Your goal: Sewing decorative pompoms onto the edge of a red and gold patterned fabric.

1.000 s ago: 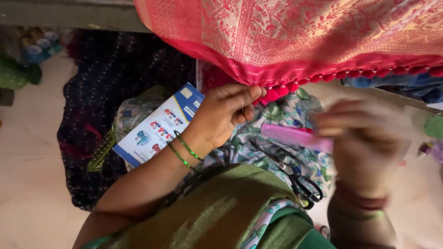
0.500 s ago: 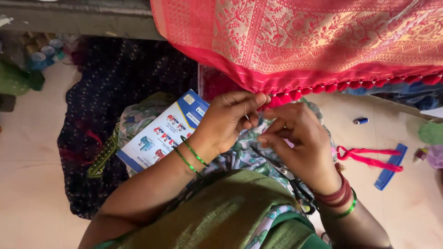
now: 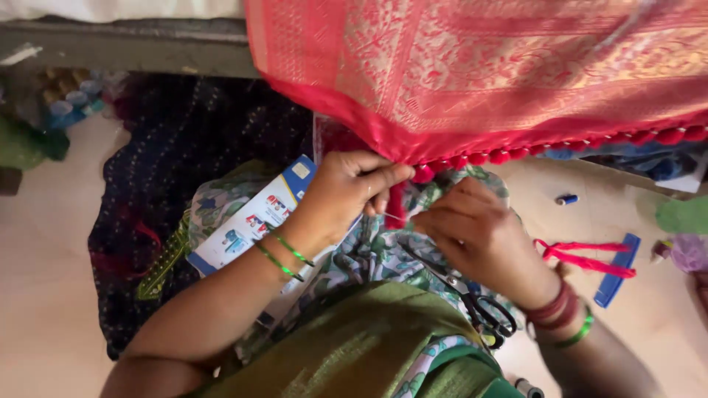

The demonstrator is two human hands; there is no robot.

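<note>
The red sari [image 3: 479, 74] is woven cloth with a silky sheen and yarn tassels [image 3: 501, 156] along its hem. The scissors [image 3: 483, 309] are metal with black plastic handles. The box [image 3: 251, 217] is glossy card; the comb [image 3: 618, 269], lower right, smooth blue plastic.

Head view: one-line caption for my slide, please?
Left hand pinches the red fabric's tasselled edge; right hand works beside it, scissors in the lap.

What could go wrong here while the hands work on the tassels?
The right hand seems to hold a thin needle near the left hand fingertips, so a prick is possible. Scissors lie on the lap under the right wrist and might catch it. Tugging could loosen the red cloth hem.
</note>
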